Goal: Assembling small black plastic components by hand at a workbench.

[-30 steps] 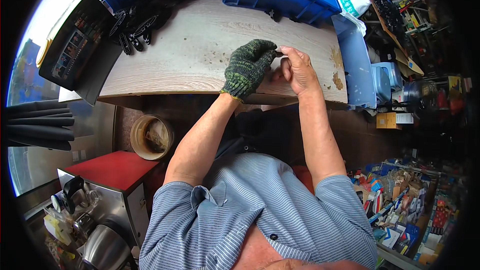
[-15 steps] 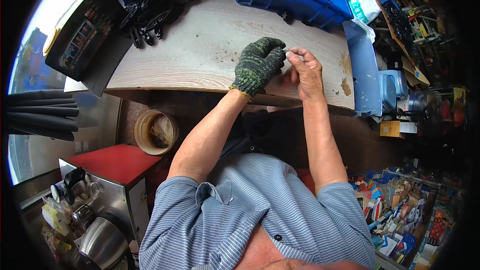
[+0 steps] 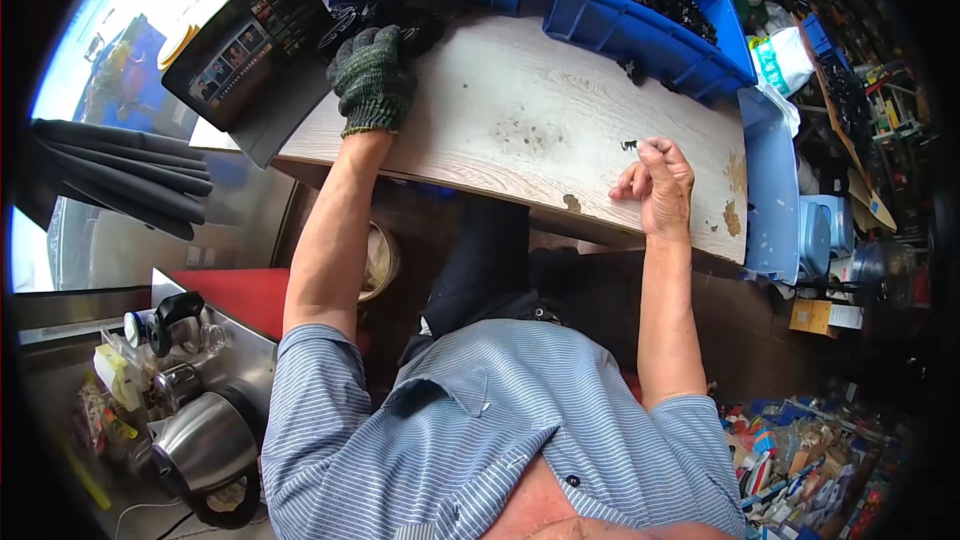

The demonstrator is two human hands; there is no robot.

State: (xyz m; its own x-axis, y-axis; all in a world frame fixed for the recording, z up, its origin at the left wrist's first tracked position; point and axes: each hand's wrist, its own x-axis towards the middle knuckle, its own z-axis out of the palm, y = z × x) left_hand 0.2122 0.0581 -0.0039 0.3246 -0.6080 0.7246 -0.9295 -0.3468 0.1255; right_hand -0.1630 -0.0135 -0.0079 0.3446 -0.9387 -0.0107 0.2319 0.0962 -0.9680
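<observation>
My left hand (image 3: pixel 372 80), in a dark green-black knitted glove, is at the far left of the table, beside a pile of black parts (image 3: pixel 425 15). Its fingers are curled and closed; their tips, and anything in them, are hidden. Over the right half of the table, my bare right hand (image 3: pixel 665 185) is closed in a pinch. A small black piece with short prongs (image 3: pixel 629 145) shows at its thumb and fingertip.
A tablet-like screen (image 3: pixel 235 55) in a dark cover stands left of my gloved hand. Two blue bins, one (image 3: pixel 640 50) heaped with black parts, line the table's back. A light-blue tub (image 3: pixel 770 180) adjoins the right end. Below the front edge is a bucket (image 3: pixel 380 260).
My left hand has moved away from my right hand, leftward to the pile of black parts. My right hand now shows a small black piece at its fingertips. The whole view has shifted.
</observation>
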